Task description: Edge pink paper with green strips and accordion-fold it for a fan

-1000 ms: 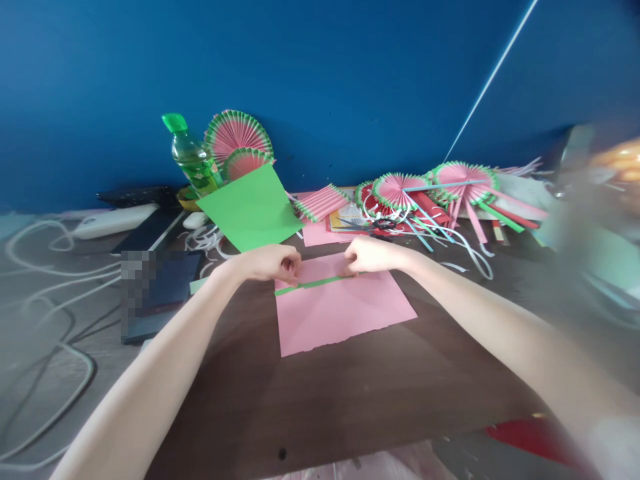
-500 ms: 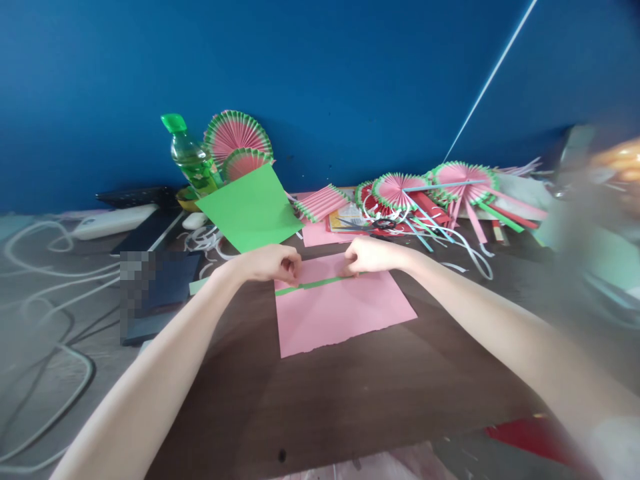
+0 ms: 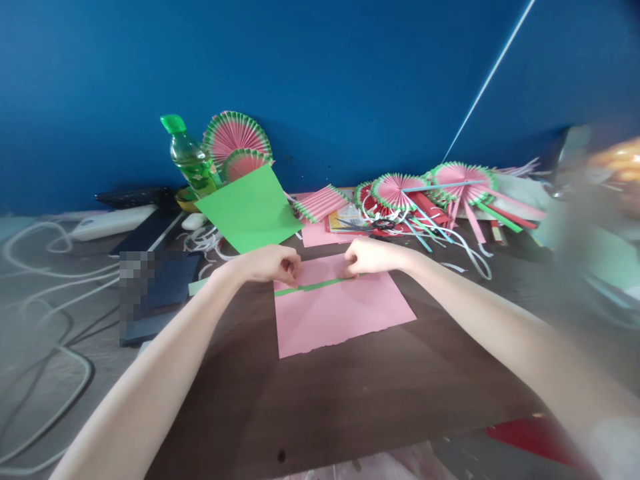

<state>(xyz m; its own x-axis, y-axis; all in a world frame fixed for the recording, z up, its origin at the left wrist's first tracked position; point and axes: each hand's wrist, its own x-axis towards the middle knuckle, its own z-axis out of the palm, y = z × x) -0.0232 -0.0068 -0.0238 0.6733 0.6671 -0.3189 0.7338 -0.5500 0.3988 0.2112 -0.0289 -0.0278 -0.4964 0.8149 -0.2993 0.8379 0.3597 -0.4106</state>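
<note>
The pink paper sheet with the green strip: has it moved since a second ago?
No, not visibly. The pink paper sheet shows no clear shift in any direction against the round dark mark on the dark brown table.

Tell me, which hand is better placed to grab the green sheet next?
Probably the left hand: it is close to the green sheet, while the right hand is farther off. Both hands are over the pink sheet.
</note>
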